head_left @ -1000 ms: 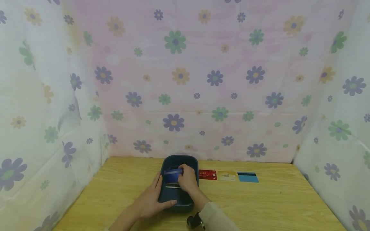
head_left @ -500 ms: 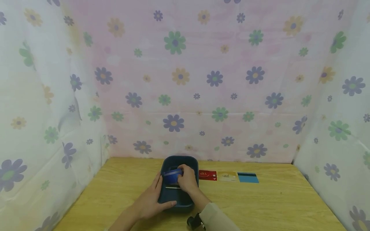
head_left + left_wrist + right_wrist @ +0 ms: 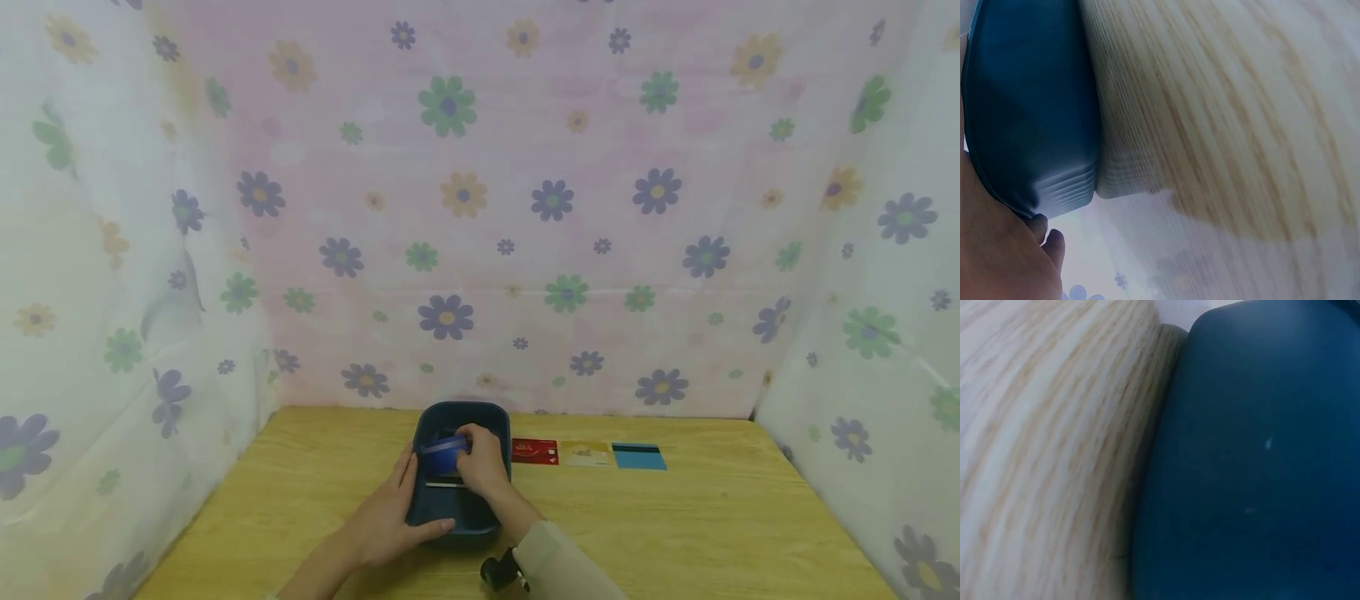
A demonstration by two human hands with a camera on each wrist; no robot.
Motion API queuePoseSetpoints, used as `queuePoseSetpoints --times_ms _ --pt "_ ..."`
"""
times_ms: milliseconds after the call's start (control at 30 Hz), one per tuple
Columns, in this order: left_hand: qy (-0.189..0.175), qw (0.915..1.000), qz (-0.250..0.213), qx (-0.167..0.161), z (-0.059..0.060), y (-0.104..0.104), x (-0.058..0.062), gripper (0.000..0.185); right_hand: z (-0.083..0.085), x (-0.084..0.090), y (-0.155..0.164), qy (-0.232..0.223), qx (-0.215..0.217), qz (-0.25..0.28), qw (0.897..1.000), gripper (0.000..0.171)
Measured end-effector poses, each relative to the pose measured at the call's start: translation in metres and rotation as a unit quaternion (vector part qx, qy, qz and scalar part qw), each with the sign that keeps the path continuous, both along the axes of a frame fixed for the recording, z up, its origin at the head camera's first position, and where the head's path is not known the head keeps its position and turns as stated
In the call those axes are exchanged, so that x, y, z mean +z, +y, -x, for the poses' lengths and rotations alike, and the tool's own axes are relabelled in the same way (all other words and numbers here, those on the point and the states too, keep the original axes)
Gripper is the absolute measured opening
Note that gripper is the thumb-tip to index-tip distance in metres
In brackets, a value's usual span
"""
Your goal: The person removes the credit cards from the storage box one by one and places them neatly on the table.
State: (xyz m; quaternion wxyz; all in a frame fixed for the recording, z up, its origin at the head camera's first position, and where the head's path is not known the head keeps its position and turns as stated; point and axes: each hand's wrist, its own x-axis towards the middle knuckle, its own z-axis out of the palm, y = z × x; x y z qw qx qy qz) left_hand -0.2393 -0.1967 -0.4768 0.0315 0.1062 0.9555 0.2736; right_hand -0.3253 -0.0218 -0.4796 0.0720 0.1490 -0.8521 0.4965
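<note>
The right hand (image 3: 480, 467) pinches a blue card (image 3: 444, 451) over the dark blue case (image 3: 459, 417), steadied by the left hand's (image 3: 393, 517) straight fingers and thumb; three cards (image 3: 588, 453) remain on the table (image 3: 675, 533).

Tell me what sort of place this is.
Probably a small staged recording booth rather than a lived-in room: a wooden table is closed in on three sides by flower-printed cloth, and three cards lie in a neat row beside a dark blue case that both hands work on.

We see the blue card (image 3: 444, 451) in the right hand (image 3: 480, 462) tip from nearly flat to slanting down toward the left over the dark blue tray (image 3: 461, 415).
</note>
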Motion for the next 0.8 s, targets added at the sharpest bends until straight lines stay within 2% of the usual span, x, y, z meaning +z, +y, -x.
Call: queuePoseSetpoints --times_ms 433,800 --pt "-0.009 0.9999 0.005 -0.004 0.0 -0.001 -0.003 0.123 -0.008 0.01 0.007 0.0 0.022 0.01 1.0 0.032" --pt "-0.016 0.9998 0.004 0.004 0.002 0.0 0.002 0.126 -0.019 0.033 0.033 -0.016 0.065 0.055 0.996 0.032"
